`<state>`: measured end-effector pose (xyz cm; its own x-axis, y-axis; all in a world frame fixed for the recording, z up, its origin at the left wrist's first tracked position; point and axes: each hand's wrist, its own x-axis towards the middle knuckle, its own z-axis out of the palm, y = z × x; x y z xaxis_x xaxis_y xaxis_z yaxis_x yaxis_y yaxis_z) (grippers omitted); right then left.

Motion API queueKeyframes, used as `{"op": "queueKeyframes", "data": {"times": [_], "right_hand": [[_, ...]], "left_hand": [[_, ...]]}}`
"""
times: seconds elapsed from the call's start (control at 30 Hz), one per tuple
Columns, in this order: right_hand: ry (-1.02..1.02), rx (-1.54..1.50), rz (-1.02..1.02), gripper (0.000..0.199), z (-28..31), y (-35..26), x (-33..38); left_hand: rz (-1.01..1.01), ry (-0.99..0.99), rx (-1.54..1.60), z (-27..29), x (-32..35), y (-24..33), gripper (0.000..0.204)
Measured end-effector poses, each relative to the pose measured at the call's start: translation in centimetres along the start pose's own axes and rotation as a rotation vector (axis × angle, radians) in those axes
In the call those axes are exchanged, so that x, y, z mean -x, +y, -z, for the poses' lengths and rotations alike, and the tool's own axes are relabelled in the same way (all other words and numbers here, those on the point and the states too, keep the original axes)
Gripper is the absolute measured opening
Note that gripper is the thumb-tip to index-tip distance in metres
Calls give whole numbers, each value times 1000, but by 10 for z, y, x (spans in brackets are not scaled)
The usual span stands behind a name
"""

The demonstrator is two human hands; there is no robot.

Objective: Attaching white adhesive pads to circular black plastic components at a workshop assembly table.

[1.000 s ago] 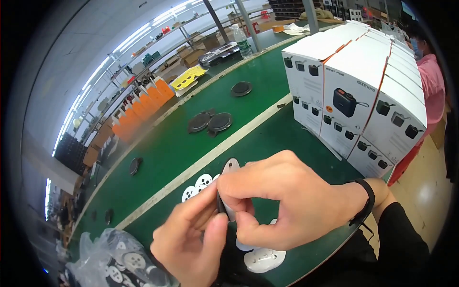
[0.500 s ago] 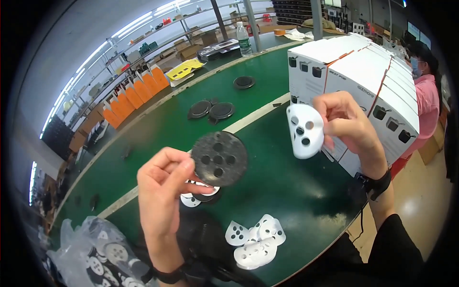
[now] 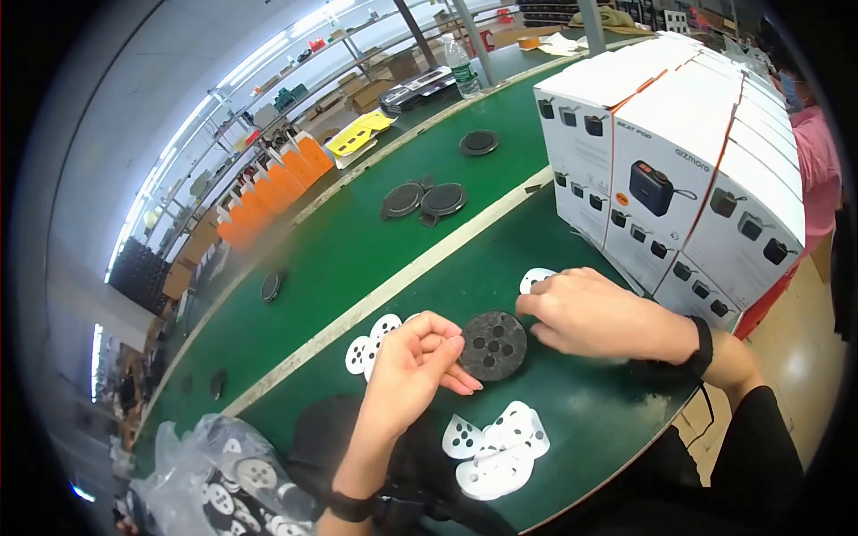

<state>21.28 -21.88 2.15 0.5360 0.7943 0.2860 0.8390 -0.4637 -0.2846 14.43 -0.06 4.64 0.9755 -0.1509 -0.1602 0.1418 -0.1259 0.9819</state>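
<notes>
My left hand (image 3: 416,366) pinches the left edge of a black round foam disc (image 3: 493,345) with several holes, holding it low over the green table (image 3: 357,241). My right hand (image 3: 597,313) is lowered to the table just right of the disc. Its curled fingers close over a white punched backing sheet (image 3: 534,279), which peeks out at the fingertips.
A stack of white product boxes (image 3: 679,161) stands close on the right. More white backing sheets lie near the front edge (image 3: 496,442) and left of my hand (image 3: 369,344). A plastic bag of discs (image 3: 223,473) sits lower left. Black round parts (image 3: 422,200) and orange containers (image 3: 277,183) lie farther back. A person in pink (image 3: 809,152) is at the far right.
My hands first worked together on the disc, then pulled apart with disc and peeled white sheet. Now the right hand has lowered the sheet to the table and the left has lowered the disc.
</notes>
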Motion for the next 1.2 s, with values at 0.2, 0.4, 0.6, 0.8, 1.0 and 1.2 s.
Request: {"op": "queueKeyframes", "data": {"times": [0.2, 0.4, 0.6, 0.8, 1.0, 1.2], "right_hand": [[-150, -1336, -286, 23, 9, 8, -4], [-504, -1904, -191, 29, -5, 15, 16], [-340, -1766, -205, 14, -8, 24, 25], [-274, -1499, -286, 15, -14, 20, 28], [-234, -1303, -284, 18, -11, 14, 22], [-289, -1251, -238, 30, -9, 15, 20]], "left_hand": [[-60, 17, 132, -8, -5, 23, 8], [-467, -271, -169, -20, -13, 37, 10], [-381, -599, -444, -25, -40, 83, 18], [91, -559, -867, 53, -143, 127, 61], [112, 227, -1604, 145, -312, 14, 65], [135, 129, -1461, 115, -342, -54, 64]]}}
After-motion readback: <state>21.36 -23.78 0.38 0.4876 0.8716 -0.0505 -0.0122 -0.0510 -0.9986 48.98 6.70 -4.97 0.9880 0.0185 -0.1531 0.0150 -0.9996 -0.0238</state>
